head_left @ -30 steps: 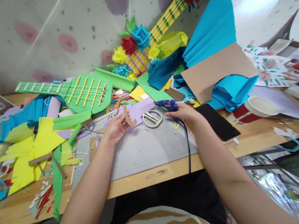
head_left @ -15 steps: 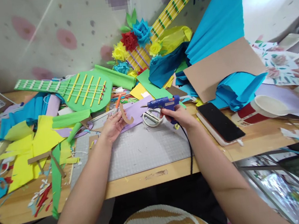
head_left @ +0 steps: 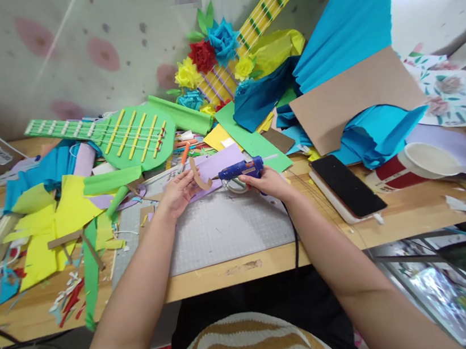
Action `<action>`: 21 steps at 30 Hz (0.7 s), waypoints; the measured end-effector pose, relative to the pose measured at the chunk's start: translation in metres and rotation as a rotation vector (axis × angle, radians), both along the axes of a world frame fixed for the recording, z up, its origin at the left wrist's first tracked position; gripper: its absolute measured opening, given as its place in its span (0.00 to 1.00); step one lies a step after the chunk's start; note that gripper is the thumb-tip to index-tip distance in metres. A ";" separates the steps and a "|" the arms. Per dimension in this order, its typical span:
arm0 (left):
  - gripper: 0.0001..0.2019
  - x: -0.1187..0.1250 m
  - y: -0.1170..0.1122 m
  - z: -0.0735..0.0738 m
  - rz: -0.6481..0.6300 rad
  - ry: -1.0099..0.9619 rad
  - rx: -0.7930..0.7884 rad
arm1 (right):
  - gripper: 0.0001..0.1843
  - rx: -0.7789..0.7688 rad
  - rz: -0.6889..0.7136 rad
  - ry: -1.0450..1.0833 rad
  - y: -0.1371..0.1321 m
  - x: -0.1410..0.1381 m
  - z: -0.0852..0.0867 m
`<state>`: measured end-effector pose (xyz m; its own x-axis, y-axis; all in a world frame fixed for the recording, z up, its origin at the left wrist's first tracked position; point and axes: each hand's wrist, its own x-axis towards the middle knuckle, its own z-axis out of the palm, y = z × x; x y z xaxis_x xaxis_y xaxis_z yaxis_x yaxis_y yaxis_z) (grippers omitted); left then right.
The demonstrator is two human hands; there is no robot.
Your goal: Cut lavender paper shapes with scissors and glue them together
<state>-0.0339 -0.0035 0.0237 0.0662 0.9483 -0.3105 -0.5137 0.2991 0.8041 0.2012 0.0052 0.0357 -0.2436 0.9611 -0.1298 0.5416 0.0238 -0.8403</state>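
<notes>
My left hand (head_left: 180, 194) is closed on a thin curved strip of brown cardboard (head_left: 199, 177), pinched near its edge. My right hand (head_left: 269, 183) grips a blue hot glue gun (head_left: 238, 169), its nozzle pointing left at the strip, with a small gap between them. A clear glue stick (head_left: 271, 157) pokes out of the gun's back, and its black cord (head_left: 296, 240) drops over the table edge. Below both hands lies a grey cutting mat (head_left: 228, 235). Purple paper (head_left: 224, 158) is behind the strip, and a white roll or ring (head_left: 234, 186) is partly hidden by the gun.
A green paper guitar (head_left: 136, 136) lies at the back left; a flower-decorated yellow one (head_left: 255, 34) leans on the wall. Yellow paper scraps (head_left: 39, 251) cover the left side. At right are a phone (head_left: 348, 185), a paper cup (head_left: 412, 165) and blue crepe paper (head_left: 376, 135).
The glue gun has come lower and nearer to the cardboard strip, narrowing the gap. My left hand still holds the strip. The whole view has shifted slightly.
</notes>
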 end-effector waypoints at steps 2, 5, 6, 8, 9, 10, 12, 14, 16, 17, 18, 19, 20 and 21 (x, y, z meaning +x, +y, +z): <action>0.07 0.000 0.000 0.000 -0.008 0.000 0.003 | 0.23 0.018 -0.005 -0.018 0.000 -0.001 -0.001; 0.07 -0.001 0.001 -0.002 -0.025 0.002 0.017 | 0.25 0.055 0.004 -0.021 0.001 -0.001 -0.004; 0.07 -0.001 0.001 -0.003 -0.028 0.004 0.023 | 0.25 0.066 0.007 -0.020 0.001 -0.001 -0.005; 0.07 -0.001 0.001 -0.004 -0.032 0.012 0.031 | 0.25 0.081 0.017 -0.023 0.002 -0.001 -0.006; 0.07 -0.001 0.001 -0.004 -0.031 0.018 0.031 | 0.25 0.084 0.019 -0.026 0.003 -0.001 -0.007; 0.07 -0.001 0.001 -0.003 -0.030 0.023 0.030 | 0.25 0.082 0.020 -0.030 0.003 -0.001 -0.007; 0.07 0.000 0.000 -0.002 -0.026 0.029 0.026 | 0.24 0.071 0.028 -0.035 0.003 -0.001 -0.007; 0.07 0.001 0.000 -0.001 -0.014 0.032 0.023 | 0.23 0.053 0.045 -0.043 0.002 -0.001 -0.007; 0.07 0.001 0.000 -0.001 -0.002 0.031 0.024 | 0.22 0.032 0.067 -0.052 0.002 -0.001 -0.006; 0.06 0.001 0.000 -0.002 0.001 0.030 0.025 | 0.23 0.026 0.078 -0.053 0.001 -0.001 -0.006; 0.06 0.001 0.001 -0.003 0.000 0.030 0.028 | 0.23 0.025 0.089 -0.051 0.001 -0.001 -0.006; 0.06 0.001 0.001 -0.005 -0.004 0.030 0.032 | 0.23 0.029 0.099 -0.045 0.001 -0.001 -0.007; 0.06 0.001 0.002 -0.006 -0.010 0.033 0.035 | 0.24 0.037 0.112 -0.037 0.001 -0.002 -0.007; 0.06 0.000 0.002 -0.007 -0.013 0.037 0.039 | 0.24 0.045 0.124 -0.028 0.001 -0.002 -0.008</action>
